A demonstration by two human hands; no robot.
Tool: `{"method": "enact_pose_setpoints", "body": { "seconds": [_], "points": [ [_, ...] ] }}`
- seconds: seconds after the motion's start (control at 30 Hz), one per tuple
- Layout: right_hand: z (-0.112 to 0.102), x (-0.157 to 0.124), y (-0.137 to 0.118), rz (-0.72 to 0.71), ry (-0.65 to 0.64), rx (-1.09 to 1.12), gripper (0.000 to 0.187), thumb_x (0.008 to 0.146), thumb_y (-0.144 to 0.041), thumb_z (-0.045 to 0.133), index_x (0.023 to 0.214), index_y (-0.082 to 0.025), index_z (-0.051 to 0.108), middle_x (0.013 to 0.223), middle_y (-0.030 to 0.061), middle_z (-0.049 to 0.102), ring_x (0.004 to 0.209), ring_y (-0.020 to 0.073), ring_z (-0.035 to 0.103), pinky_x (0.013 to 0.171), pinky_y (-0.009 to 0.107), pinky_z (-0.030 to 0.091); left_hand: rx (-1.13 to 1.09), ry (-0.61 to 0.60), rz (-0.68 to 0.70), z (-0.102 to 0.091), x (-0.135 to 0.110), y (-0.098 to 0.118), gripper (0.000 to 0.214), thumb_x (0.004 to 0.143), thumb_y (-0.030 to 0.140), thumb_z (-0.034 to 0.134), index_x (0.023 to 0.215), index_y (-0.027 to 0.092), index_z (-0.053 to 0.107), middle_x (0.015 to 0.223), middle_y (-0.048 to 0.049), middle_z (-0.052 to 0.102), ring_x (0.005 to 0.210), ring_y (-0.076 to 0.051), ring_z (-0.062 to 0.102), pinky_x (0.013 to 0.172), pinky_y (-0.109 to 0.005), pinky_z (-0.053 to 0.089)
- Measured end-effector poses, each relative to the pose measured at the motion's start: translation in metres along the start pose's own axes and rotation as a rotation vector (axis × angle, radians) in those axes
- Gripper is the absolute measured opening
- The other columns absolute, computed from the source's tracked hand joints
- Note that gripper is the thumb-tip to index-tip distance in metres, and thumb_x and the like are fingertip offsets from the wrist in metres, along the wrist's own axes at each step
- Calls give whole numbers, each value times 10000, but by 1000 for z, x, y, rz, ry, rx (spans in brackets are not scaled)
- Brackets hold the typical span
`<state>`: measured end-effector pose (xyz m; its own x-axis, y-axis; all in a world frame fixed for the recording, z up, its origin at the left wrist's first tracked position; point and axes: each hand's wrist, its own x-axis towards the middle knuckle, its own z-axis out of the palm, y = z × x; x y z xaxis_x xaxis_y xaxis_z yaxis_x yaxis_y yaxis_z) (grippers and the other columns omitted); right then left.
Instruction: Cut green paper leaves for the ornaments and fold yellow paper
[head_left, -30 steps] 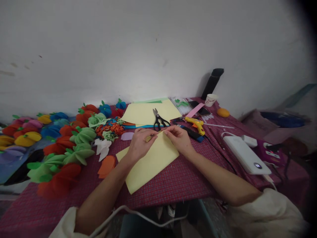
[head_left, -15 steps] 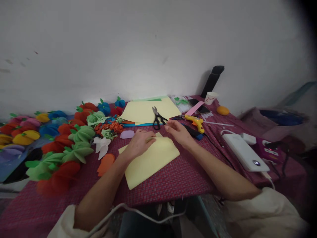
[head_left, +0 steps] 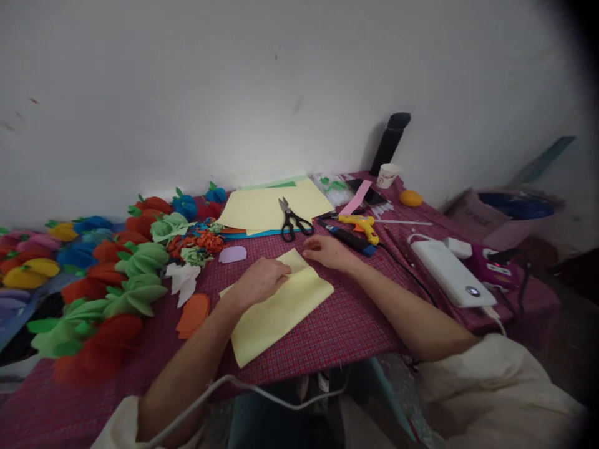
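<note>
A pale yellow felt-like sheet (head_left: 281,318) lies in front of me, with a fold across its upper part. My left hand (head_left: 262,280) rests over its upper left side, fingers closed on the fold; their tips are partly hidden. Just right of the sheet's top corner is my right hand (head_left: 326,252), its fingers loosely bent and nothing visible between them. Beyond the hands, black-handled scissors (head_left: 291,223) lie half spread, their blades over a stack of yellow sheets (head_left: 255,209).
Felt pumpkins (head_left: 145,259) crowd the left. Nearby are scraps (head_left: 206,243), orange cutouts (head_left: 193,315) and a lilac cutout (head_left: 233,254). To the right lie a yellow glue gun (head_left: 365,226), blue-ended cutter (head_left: 350,239), paper cup (head_left: 387,176), orange fruit (head_left: 410,198) and white power bank (head_left: 452,274).
My right hand has come down and closer to the sheet's top corner. The left hand stays on the fold. The whole view has shifted slightly.
</note>
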<state>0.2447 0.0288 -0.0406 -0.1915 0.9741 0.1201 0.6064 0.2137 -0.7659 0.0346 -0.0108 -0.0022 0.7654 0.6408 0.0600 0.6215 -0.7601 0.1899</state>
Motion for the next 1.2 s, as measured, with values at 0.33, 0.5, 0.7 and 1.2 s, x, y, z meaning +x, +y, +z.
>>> {"method": "enact_pose_setpoints", "body": {
  "seconds": [0.33,0.5,0.7,1.2],
  "points": [
    [22,42,-41,90,-195,-341,87,509,-177,713,576,-190,658,623,37,666,663,192,620,601,238,448,131,-21,-87,7,3,9,197,844,284,445,934,173,580,940,-81,645,908,-221,583,794,-335,396],
    [21,39,-52,99,-322,-454,144,571,-210,672,706,-169,700,720,44,691,720,193,629,639,219,444,128,11,-175,2,2,9,307,906,314,296,1059,181,526,868,-73,671,803,-206,620,745,-324,404],
    [17,26,-57,9,-329,-542,496,591,-267,695,1069,-161,616,1114,118,603,1005,254,554,799,254,416,111,-27,-63,2,1,15,223,857,266,404,829,192,613,879,-71,663,836,-207,606,757,-323,397],
    [-8,15,-42,-25,-295,-137,190,689,-230,566,870,-178,545,751,-12,618,634,107,565,542,195,418,52,296,-182,-14,-6,1,214,838,267,441,838,192,640,1020,-89,601,995,-239,516,840,-402,355]
  ]
}}
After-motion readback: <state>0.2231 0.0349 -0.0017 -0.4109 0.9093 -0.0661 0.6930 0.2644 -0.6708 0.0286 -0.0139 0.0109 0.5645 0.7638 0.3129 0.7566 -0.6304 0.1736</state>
